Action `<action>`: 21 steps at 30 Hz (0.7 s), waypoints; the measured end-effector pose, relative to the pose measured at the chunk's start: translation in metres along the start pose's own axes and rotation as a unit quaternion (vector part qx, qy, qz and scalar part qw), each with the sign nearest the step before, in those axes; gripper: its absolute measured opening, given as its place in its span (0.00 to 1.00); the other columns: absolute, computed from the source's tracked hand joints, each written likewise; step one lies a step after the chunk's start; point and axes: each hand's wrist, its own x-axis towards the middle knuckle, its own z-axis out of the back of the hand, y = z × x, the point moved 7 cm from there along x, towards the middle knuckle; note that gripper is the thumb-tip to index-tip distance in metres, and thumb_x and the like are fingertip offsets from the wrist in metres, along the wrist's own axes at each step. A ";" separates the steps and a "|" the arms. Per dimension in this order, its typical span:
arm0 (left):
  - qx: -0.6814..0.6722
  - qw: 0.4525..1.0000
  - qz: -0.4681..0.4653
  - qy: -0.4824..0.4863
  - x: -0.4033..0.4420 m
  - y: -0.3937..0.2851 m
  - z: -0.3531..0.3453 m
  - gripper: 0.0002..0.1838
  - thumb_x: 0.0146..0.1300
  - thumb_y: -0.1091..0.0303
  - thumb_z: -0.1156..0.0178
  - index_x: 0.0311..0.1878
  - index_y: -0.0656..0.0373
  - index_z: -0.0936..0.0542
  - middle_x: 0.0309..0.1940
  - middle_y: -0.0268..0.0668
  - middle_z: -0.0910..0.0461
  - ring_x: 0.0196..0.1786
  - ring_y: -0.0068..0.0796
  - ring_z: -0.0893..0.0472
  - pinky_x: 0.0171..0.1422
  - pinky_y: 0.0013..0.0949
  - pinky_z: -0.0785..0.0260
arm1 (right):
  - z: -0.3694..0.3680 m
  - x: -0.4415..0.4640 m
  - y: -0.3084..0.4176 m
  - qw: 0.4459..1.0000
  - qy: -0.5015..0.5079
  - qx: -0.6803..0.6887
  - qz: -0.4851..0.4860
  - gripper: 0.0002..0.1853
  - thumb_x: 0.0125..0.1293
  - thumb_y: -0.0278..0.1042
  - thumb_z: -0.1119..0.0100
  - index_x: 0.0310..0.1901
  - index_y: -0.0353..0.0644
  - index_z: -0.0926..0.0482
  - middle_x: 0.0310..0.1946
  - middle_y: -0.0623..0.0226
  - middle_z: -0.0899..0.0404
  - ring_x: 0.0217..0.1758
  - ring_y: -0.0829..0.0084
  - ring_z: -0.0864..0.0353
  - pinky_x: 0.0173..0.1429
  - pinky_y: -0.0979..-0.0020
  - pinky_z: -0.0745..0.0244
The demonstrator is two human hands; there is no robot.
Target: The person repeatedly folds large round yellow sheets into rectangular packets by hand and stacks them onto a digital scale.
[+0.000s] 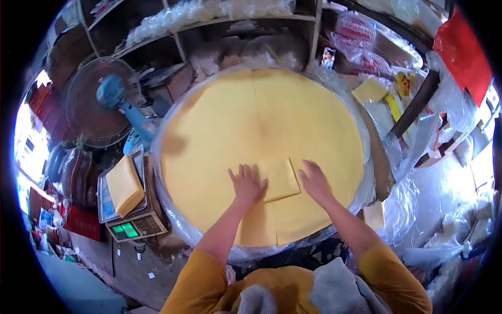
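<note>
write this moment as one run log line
left hand: open, left of folded piece | right hand: open, right of it | folded piece: on yellow sheet | stack: on scale

Worktop (173, 219): round, with clear plastic around its rim.
Shelving (316, 34): dark compartments with pale uprights stood behind the worktop; clear plastic bags (209, 15) filled an upper shelf.
Fan (104, 102): blue-hubbed, with a round wire cage, near the left of the worktop.
Phone (328, 57): its screen was lit, at the back right.
Right side: a red sheet (463, 57) hung high, near a slanted dark pole (417, 104) and loose clear plastic.
Floor (157, 290): greyish, with small white scraps (151, 275) at lower left.
Light: bright white glare entered at both far sides.
</note>
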 end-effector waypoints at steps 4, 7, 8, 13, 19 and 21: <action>-0.028 0.999 0.028 0.012 -0.038 -0.003 0.024 0.35 0.58 0.43 0.44 0.62 0.57 0.34 0.47 0.48 0.28 0.56 0.45 0.31 0.66 0.62 0.51 | -0.007 -0.071 -0.044 0.952 0.154 0.133 -0.229 0.19 0.64 0.34 0.43 0.54 0.35 0.28 0.34 0.60 0.18 0.33 0.65 0.17 0.36 0.71 0.23; -0.124 0.989 0.065 0.045 -0.072 -0.007 0.028 0.31 0.54 0.48 0.39 0.55 0.60 0.30 0.42 0.47 0.27 0.49 0.49 0.26 0.52 0.55 0.35 | -0.008 -0.111 0.003 0.878 0.210 0.317 -0.292 0.20 0.63 0.32 0.40 0.54 0.33 0.29 0.32 0.62 0.19 0.28 0.74 0.18 0.32 0.77 0.23; -0.165 0.981 0.081 0.066 -0.082 -0.010 0.026 0.30 0.54 0.50 0.38 0.53 0.61 0.30 0.41 0.48 0.26 0.48 0.50 0.25 0.50 0.54 0.34 | -0.020 -0.116 0.007 0.855 0.196 0.369 -0.307 0.21 0.61 0.30 0.38 0.54 0.32 0.30 0.37 0.60 0.19 0.35 0.71 0.17 0.37 0.72 0.21; -0.362 0.926 0.085 0.063 -0.120 -0.004 0.008 0.26 0.55 0.65 0.39 0.57 0.62 0.30 0.41 0.49 0.22 0.46 0.42 0.22 0.49 0.42 0.28 | -0.040 -0.124 0.047 0.736 0.160 0.562 -0.341 0.22 0.60 0.26 0.38 0.56 0.35 0.31 0.48 0.61 0.22 0.51 0.69 0.23 0.53 0.67 0.25; -0.765 0.613 0.189 -0.053 -0.149 0.051 0.044 0.42 0.51 0.80 0.39 0.71 0.61 0.43 0.62 0.38 0.31 0.56 0.27 0.27 0.60 0.30 0.35 | -0.048 -0.104 0.099 0.738 0.237 0.577 -0.256 0.24 0.64 0.28 0.42 0.61 0.37 0.34 0.50 0.62 0.23 0.46 0.69 0.20 0.48 0.69 0.22; -0.715 0.665 0.194 -0.098 -0.155 0.092 0.079 0.42 0.51 0.81 0.40 0.71 0.61 0.43 0.63 0.35 0.32 0.55 0.25 0.28 0.59 0.29 0.34 | -0.045 -0.095 0.112 0.757 0.275 0.541 -0.242 0.24 0.66 0.29 0.44 0.62 0.36 0.36 0.50 0.59 0.23 0.45 0.67 0.18 0.46 0.70 0.20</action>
